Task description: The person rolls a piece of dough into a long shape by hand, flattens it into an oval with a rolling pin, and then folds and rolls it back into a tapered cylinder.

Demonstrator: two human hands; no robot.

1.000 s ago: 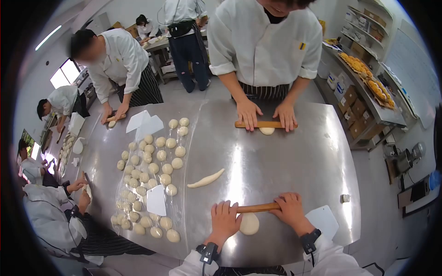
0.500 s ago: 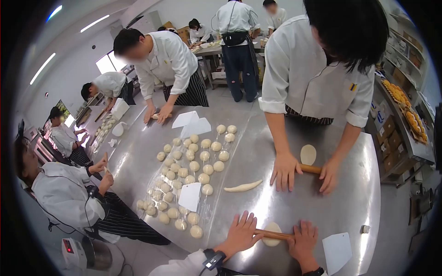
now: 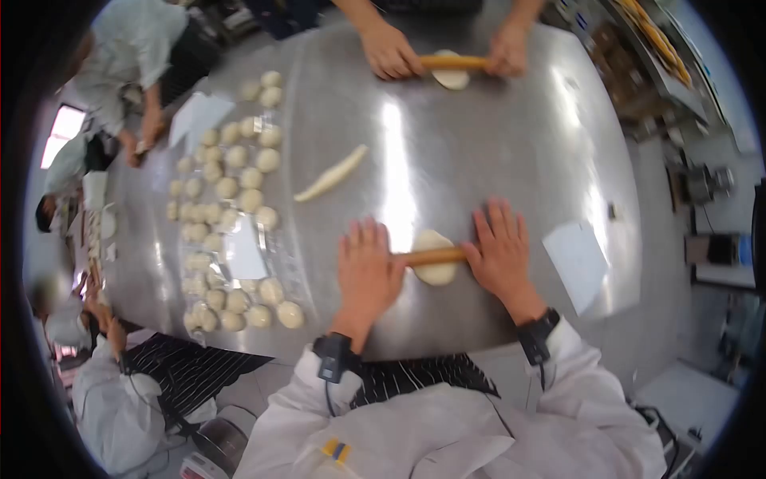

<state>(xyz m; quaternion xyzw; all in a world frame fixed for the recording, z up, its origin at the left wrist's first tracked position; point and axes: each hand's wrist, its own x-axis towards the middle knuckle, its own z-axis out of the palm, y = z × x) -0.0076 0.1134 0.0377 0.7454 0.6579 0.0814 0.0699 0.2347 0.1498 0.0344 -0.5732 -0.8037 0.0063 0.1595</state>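
My left hand [image 3: 367, 267] lies flat with its fingers stretched forward, its palm over the left end of a wooden rolling pin [image 3: 437, 256]. Over the right end rests my right hand [image 3: 500, 254], fingers spread and thumb against the wood. The pin crosses the middle of a flattened oval piece of dough [image 3: 435, 274] on the steel table [image 3: 343, 239]. Both pin ends are hidden under my palms. To the right of my right hand is a white dough scraper [image 3: 576, 263]. A tapered dough strip [image 3: 331, 173] lies further off to the left.
Many dough balls [image 3: 237, 300], partly under plastic film, cover the table's left part, with another white scraper [image 3: 243, 251] among them. Opposite, a co-worker's hands [image 3: 391, 52] hold a rolling pin [image 3: 453, 61] over dough. More people stand along the left.
My view has tilted down and turned, so my hands appear higher in the picture. My hands stay on the rolling pin over the dough. The co-worker's pin now crosses their dough.
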